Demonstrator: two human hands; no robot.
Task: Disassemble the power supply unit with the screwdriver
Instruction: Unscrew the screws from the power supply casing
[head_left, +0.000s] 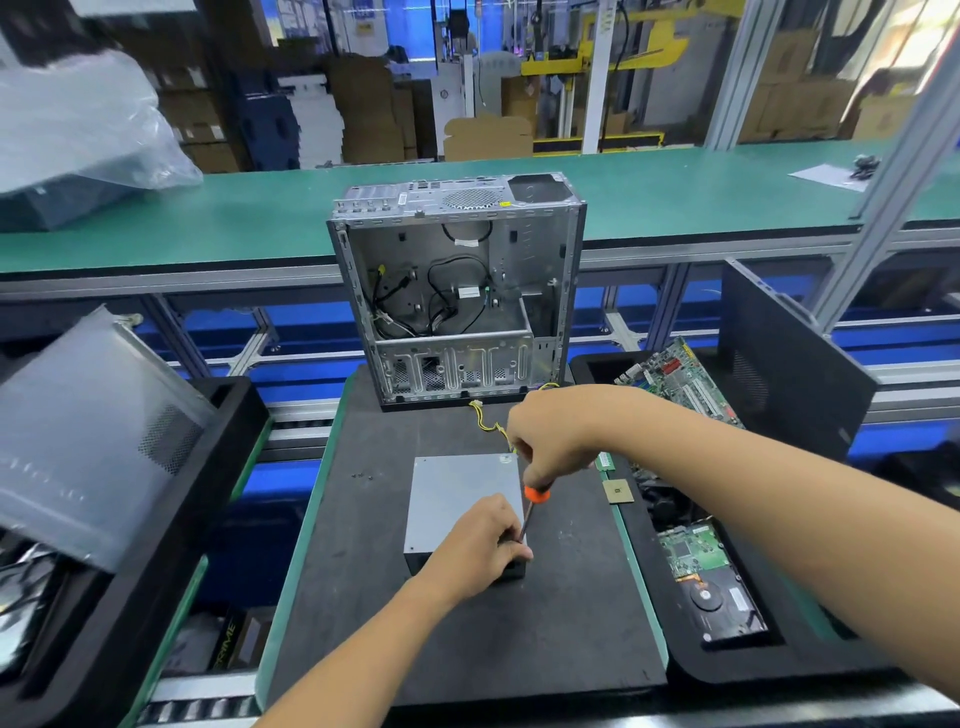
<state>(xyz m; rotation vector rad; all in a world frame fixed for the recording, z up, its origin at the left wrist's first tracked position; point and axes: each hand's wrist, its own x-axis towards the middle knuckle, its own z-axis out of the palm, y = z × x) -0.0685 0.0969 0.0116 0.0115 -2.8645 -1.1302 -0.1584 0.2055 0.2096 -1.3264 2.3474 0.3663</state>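
Loose screws (362, 475) on black mat (363, 597), left of power supply unit (457, 499) lying mid-mat, lid up. Left hand (480, 545) curled over unit's near right corner, fingers pinching screwdriver (531, 506) shaft near tip. Right hand (550, 441) gripping handle from above. Step: likely unscrewing near-right cover screw. Next: turn, keep tip seated, lift screw out.
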